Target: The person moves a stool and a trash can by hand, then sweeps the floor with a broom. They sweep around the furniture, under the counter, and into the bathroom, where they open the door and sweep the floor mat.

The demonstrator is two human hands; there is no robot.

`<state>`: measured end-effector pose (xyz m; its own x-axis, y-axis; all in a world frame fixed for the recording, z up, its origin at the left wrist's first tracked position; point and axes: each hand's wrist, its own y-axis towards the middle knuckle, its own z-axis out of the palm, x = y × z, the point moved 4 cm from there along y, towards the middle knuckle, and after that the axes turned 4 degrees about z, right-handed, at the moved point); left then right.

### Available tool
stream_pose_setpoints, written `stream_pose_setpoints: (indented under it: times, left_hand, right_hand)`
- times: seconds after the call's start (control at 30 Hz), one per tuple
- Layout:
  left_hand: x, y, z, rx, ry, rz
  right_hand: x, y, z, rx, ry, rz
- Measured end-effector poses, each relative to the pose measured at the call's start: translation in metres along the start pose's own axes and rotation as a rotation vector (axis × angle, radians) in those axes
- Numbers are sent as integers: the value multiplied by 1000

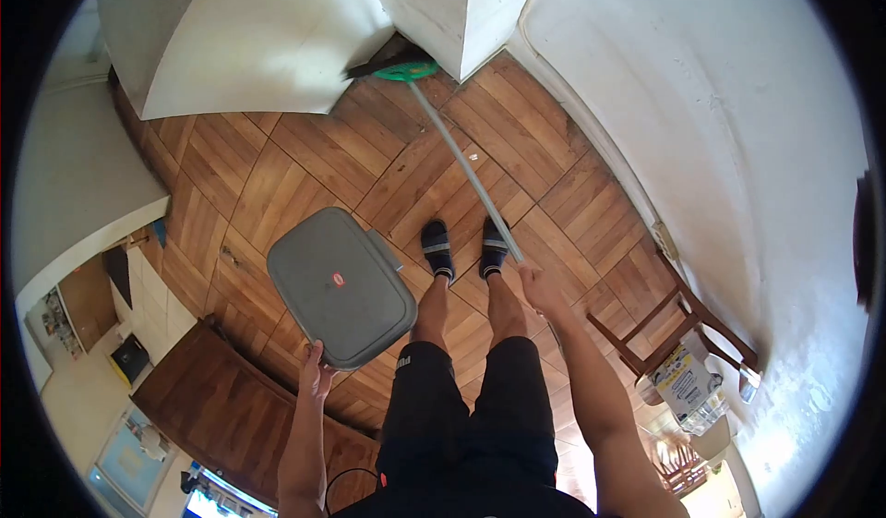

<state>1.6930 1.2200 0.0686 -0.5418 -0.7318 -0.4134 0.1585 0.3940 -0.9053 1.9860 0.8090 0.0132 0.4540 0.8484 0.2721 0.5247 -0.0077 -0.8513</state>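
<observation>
My right hand [543, 289] is wrapped around the upper end of a broom's pale grey handle [459, 156]. At the far end, the broom's green head [406, 71] with dark bristles lies in the corner by the white wall panels. My left hand [317, 367] grips the near edge of a grey lidded trash bin [343, 287], seen from above, with a small red label on its lid. The lid looks closed; what is inside is hidden. The bin is to the left of my feet [466, 246], which are in dark slippers.
A wood-patterned tile floor [305, 162] has small bits of debris [473, 157] near the handle. A wooden chair [683, 319] bearing a printed package [688, 384] stands at right by the white wall [720, 149]. Dark wooden furniture [221, 398] is at lower left.
</observation>
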Motion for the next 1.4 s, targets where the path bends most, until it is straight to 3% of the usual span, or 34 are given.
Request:
stream_pose_setpoints:
  times: [0.07,0.2,0.3,0.4,0.43,0.47,0.53,0.63,0.7,0.77,0.87,0.97,1.03,1.13,1.3,1.4]
  left_hand:
    - [-6,-6,4,3,-13,-7]
    - [-8,0,2,24,-35,21]
    - [-1,5,-3,11,-35,23]
    - [-16,-4,29,-31,-8,33]
    - [-15,-1,28,-28,-7,41]
    - [-15,0,26,-26,-1,48]
    - [-15,5,16,8,14,44]
    - [-13,3,-1,29,25,36]
    - [-11,4,6,39,25,48]
    - [-14,-5,18,33,46,60]
    - [-2,0,13,-22,51,46]
    - [7,11,1,49,59,6]
    - [3,5,5,12,72,-6]
    - [3,12,-14,96,61,-14]
    - [6,8,0,62,64,-8]
    - [8,6,15,-19,57,-4]
  right_hand:
    - [5,-21,-11,226,211,234]
    - [-46,-93,-2,6,8,-25]
    - [-41,-122,-19,-63,-119,-38]
    - [-5,-57,-20,-136,-150,-96]
    - [10,-20,-19,-90,-179,-23]
    - [15,22,-10,-99,-110,-120]
    - [30,60,-13,-3,-138,-61]
    - [27,11,-24,344,77,248]
    - [-1,-16,-18,371,190,211]
    - [-34,-35,-14,186,77,88]
    - [-20,-49,-32,-49,-33,-177]
    - [3,3,-35,-44,-82,-57]
    - [-24,18,-9,-23,-78,-37]
    - [-54,-35,11,64,-22,94]
    - [-58,-99,-15,33,-145,45]
    - [-54,-47,-35,-80,-144,-3]
